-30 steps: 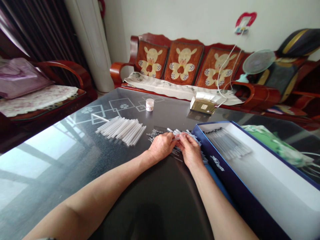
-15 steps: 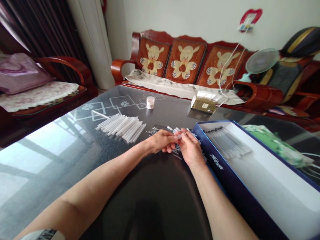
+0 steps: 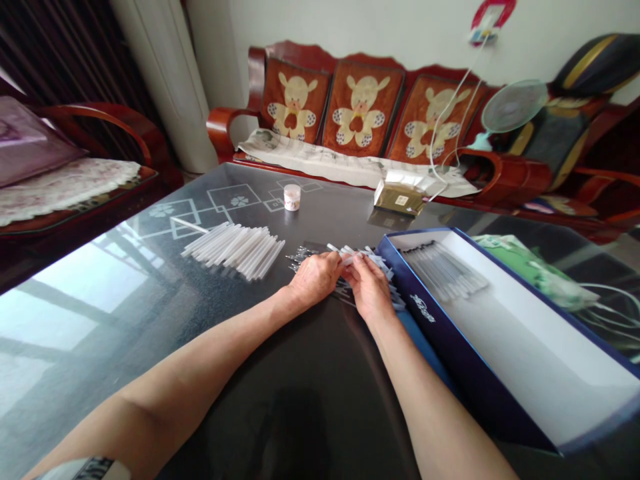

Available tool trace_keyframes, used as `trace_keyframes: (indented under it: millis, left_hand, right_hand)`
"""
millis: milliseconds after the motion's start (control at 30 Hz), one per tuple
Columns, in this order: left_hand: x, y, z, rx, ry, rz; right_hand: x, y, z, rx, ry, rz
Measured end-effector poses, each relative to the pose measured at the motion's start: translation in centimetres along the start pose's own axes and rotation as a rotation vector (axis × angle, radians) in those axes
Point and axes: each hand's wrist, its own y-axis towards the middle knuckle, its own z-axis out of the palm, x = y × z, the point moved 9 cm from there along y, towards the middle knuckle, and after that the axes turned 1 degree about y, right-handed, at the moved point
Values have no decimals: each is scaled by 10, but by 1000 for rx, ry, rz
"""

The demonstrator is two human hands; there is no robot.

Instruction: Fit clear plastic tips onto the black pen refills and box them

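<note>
My left hand [image 3: 316,275] and my right hand [image 3: 369,285] meet above the dark table, fingers pinched together. Between their fingertips is a small whitish translucent tube [image 3: 347,261], mostly covered by the fingers. Just beyond and beneath the hands lie loose white tubes [image 3: 371,252] and thin pieces with shiny metal-looking tips [image 3: 299,256]. To the left of my left hand, a larger pile of white plastic tubes [image 3: 235,248] is spread side by side. At my right, an open blue box [image 3: 425,313] holds a row of clear, black-ended sticks [image 3: 445,270].
The glossy table [image 3: 165,293] carries a small white tub [image 3: 292,198], a tissue pack [image 3: 400,195] and a green-and-white bag [image 3: 533,270]. The box wall rises close beside my right forearm. Behind stands a wooden sofa [image 3: 227,127] with a small fan [image 3: 515,105] at its right end.
The view has shifted, so the scene sits slightly higher and further left. My left hand has turned so its back shows more. Both hands still pinch the tube together.
</note>
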Motion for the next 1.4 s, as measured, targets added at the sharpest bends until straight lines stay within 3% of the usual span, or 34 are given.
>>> trace_keyframes:
  millis: [233,367,467,633,767,1000,1133,1300,1400]
  left_hand:
    - [11,0,28,297,-909,-329]
    - [6,-3,35,430,-1106,-375]
    - [11,2,24,374,-877,-279]
    - [7,10,-29,-71,-1,127]
    - [-7,2,-31,-173,365,369]
    - [-19,-8,-30,-342,506,451]
    - [-20,-7,-30,-311,509,528]
    - [-23,-10,-30,-279,485,651]
    - [-26,-13,-31,-288,464,665]
  right_hand:
    - [12,-5,8,56,70,-70]
    - [14,-7,14,109,70,-67]
    - [13,-7,13,100,39,-42]
    - [27,-8,9,49,-292,-183]
    - [24,-10,7,-10,-544,-156]
    - [14,-9,-2,-93,-439,-21]
    - [29,-4,4,96,-577,-48]
    - [43,-8,5,301,-922,67]
    - [45,-14,12,409,-944,142]
